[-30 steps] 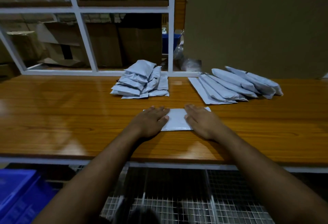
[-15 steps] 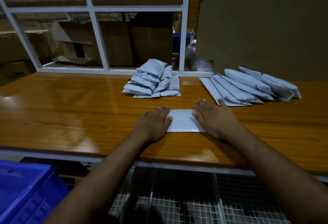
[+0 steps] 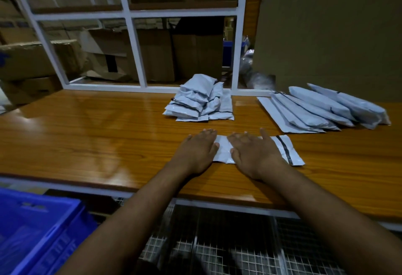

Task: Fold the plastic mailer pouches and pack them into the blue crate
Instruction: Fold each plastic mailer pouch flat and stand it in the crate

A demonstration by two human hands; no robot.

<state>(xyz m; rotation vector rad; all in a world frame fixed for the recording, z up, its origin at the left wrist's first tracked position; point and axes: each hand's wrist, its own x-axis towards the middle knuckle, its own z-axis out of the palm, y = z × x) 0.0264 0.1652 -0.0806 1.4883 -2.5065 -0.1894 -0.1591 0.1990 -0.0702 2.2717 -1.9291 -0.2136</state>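
Here my left hand [image 3: 196,151] and right hand [image 3: 254,151], both spread flat, press the mailer pouch [image 3: 224,150]; I should crease firmly before reaching left to the blue crate [image 3: 32,227].

Left hand [image 3: 196,154] at frame centre, palm down, fingers straight and together, pointing toward the upper frame. Right hand [image 3: 255,155] just beside it, palm down, fingers spread flat, thumb angled up and right. Both bare forearms extended from the lower frame edge, converging toward the centre, wrists level.
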